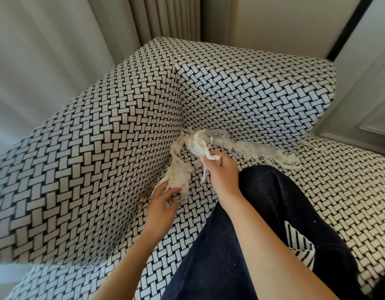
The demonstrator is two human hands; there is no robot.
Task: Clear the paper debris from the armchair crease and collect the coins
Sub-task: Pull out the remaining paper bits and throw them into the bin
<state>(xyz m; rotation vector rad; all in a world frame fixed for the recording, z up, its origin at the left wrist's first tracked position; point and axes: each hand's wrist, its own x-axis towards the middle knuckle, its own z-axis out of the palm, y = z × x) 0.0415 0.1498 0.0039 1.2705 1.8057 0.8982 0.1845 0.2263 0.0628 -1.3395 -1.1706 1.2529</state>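
Observation:
Shredded white paper debris (258,151) lies along the crease of a black-and-white woven armchair (100,148), from the left armrest round to the backrest. My right hand (219,169) grips a bunch of paper strips (200,146) pulled up from the corner. My left hand (163,202) holds another clump of paper (178,176) at the left crease. Beside its fingers, gold-coloured coins (144,199) poke out of the crease, partly hidden.
My knee in dark denim (273,202) rests on the seat cushion, with a striped cloth (299,245) by it. Grey curtains (46,50) hang behind the chair at left. A panelled wall (364,94) stands at right.

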